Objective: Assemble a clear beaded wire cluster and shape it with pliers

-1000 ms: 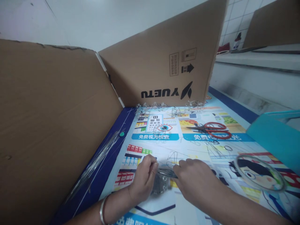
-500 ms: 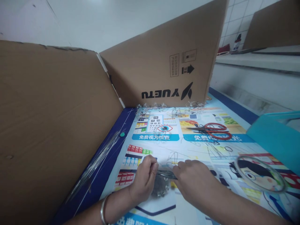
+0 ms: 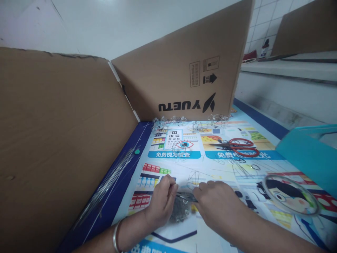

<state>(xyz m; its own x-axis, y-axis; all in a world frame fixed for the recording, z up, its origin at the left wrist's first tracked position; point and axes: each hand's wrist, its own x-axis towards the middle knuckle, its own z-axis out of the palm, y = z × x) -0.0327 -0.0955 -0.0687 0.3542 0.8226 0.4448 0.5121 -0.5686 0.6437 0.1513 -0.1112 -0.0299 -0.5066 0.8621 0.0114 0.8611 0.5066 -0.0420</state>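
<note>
My left hand (image 3: 163, 200), with a silver bangle on its wrist, is closed in a pinch. What lies between its fingers is too small to make out. My right hand (image 3: 217, 202) is wrapped round a slim grey metal tool (image 3: 188, 197), whose narrow end points left towards my left fingers. Its handle is hidden in the palm, so I cannot tell its exact kind. Beneath the tool lies a clump of clear beads and wire (image 3: 181, 212), partly covered by my left hand. Thin wire loops (image 3: 193, 177) rest on the printed tabletop just beyond both hands.
Red-handled scissors (image 3: 243, 147) lie ahead on the right, near loose wire pieces (image 3: 240, 168). A clear ring-shaped coil (image 3: 317, 207) and a turquoise container (image 3: 308, 154) are at right. Straight wires (image 3: 110, 184) run along the left edge. Cardboard panels (image 3: 184, 70) stand behind and left.
Both hands keep almost the same position and grip. The tool between them has shifted only very slightly, and the whole view has moved a little.
</note>
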